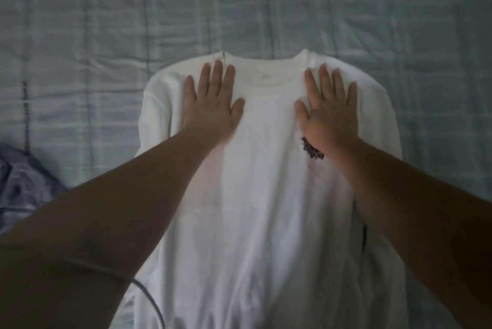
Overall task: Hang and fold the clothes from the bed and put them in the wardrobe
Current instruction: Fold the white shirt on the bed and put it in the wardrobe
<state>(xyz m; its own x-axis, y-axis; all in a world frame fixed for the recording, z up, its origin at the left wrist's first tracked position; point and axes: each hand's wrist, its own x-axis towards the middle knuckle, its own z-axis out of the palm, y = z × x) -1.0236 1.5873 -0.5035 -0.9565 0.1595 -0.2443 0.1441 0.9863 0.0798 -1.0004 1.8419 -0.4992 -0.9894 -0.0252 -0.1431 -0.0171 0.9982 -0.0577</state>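
A pale green quilted bedspread [80,35] fills the head view, its stitched squares creased under dim light. A white crew-neck top [266,209] lies face up along the middle of it, collar [266,62] toward the far side and hem running out of the picture at the near edge; the sleeves appear tucked in along the sides, though the blur leaves that uncertain. A person's two bare forearms reach in from the lower corners. The left hand [210,107] lies palm down on the top's left shoulder area, just beside the collar, fingers [217,75] straight and lightly spread, thumb angled inward. The right hand [330,113] mirrors it on the other shoulder, fingers [323,78] likewise straight and a little apart, flat against the cloth; neither hand grips any fabric. The fingertips of both stop just short of the shoulder edge, with the collar lying between them. A crumpled blue-grey garment [24,182] sits at the left edge of the bed, apart from the white top. A small dark purple emblem [311,151] shows on the chest, partly covered by the heel of the right hand. A thin grey cable [151,299] curves across the bottom left.
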